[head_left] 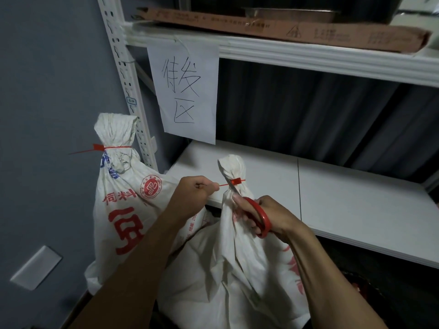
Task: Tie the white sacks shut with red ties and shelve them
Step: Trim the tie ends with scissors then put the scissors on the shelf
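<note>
L hand [194, 193] pinching tail of red tie [234, 181], R hand [275, 218] gripping scissors [260, 216]; could nick sack [237, 257] w/ blades right by neck.

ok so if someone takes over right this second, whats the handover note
Left hand: pinches the tail of the red tie on the front sack, pulling it out to the left.
Right hand: grips the scissors, blades at that tail beside the sack's neck.
Second sack: stands behind on the left by the shelf post, closed with another tie, long tail uncut.
Done: both necks are tied.
Left: snip the front tail, probably the other one too, then lift both onto the white shelf; neither is on it.
</note>
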